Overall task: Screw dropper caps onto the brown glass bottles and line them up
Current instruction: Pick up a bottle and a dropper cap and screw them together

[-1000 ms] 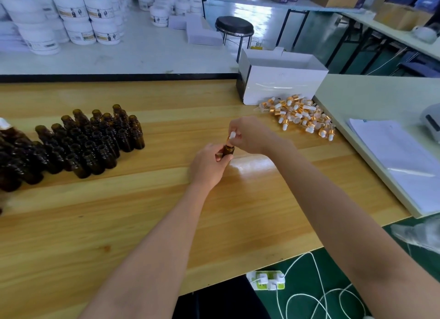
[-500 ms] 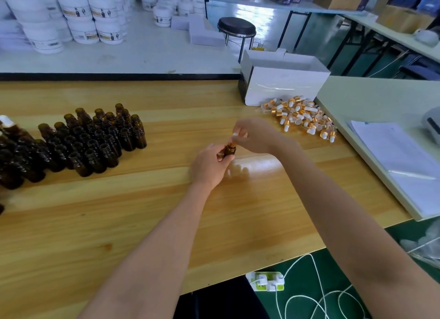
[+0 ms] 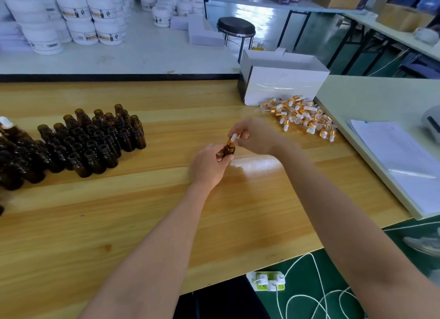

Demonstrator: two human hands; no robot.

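Workshop bench, head view only: a pale wooden table (image 3: 142, 223) runs left to right, with white tubs (image 3: 78, 21) stacked on the surface beyond it and a black stool (image 3: 235, 27) far centre. Left part of the table: a block of brown glass bottles (image 3: 95, 142), upright, open-necked, packed touching in slanted rows. At the extreme left edge, one white-topped bottle (image 3: 7, 125), apparently capped already. Far right: a loose pile of dropper caps (image 3: 302, 117), gold collars and white bulbs, lying just in front of a white box (image 3: 283, 85). Papers (image 3: 400, 156) sit on the adjoining pale table to the right. Centre of the table: the left hand (image 3: 209, 166) grips a single bottle (image 3: 229, 150), fingers and thumb curled round its body and neck up. Cannot tell whether its base touches the wood. The right hand (image 3: 254, 135) sits just above and to the right, thumb and fingertips pinching the dropper cap (image 3: 232, 139) on the neck, the white bulb poking out between them. Judgement: the step in hand is threading this cap on, and how far it is seated cannot be told. Nearly the whole block is uncapped, so the task looks barely begun. The next move calls for turning the collar squarely until snug while the left hand resists the twist. After that, stand the bottle in line, likely at the left by the capped one, and reach far right for a fresh cap.
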